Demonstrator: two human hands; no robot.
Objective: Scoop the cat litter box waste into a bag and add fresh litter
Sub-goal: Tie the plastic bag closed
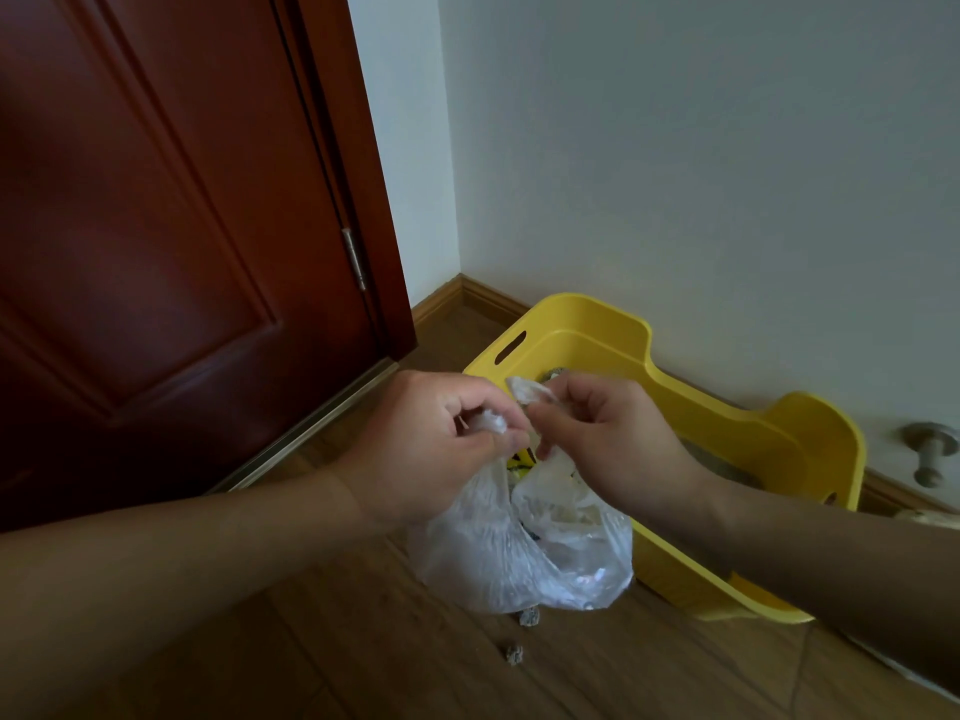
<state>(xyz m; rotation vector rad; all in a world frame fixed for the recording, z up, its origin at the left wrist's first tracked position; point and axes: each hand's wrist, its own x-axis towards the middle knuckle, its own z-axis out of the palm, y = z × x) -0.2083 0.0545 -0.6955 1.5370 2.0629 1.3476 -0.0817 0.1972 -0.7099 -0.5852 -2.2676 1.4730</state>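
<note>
While the bag (524,553) hangs below, left hand (431,449) and right hand (608,439) pinch its handles.

Two bare forearms reach in from the lower corners, with no sleeve, watch, bracelet or glove showing on either. The left hand (431,439) is broad across the knuckles, and its fingernails look short. The right hand (602,433) carries no ring, its knuckles stand out rounded, and its wrist is uncovered.
</note>
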